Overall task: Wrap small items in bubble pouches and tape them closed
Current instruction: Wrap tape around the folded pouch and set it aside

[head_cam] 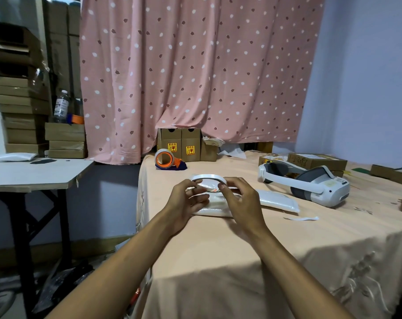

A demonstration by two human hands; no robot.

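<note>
White bubble pouch lies flat on the peach tablecloth, near the left edge of the table, and both hands work just above it. The left hand has its fingers lightly curled, with the thumb and forefinger pinching the left side of a roll of clear tape. The right hand pinches the right side of the same roll between thumb and forefinger; its other fingers are bent and a little spread. The roll stands tilted over the far end of the pouch. I cannot tell if a strip is pulled out.

A second white pouch lies just beside the first one, on the right. Behind it rests a white VR headset. An orange tape dispenser sits farther back, in front of small cardboard boxes under the pink dotted curtain. A loose white paper strip lies near the second pouch.
</note>
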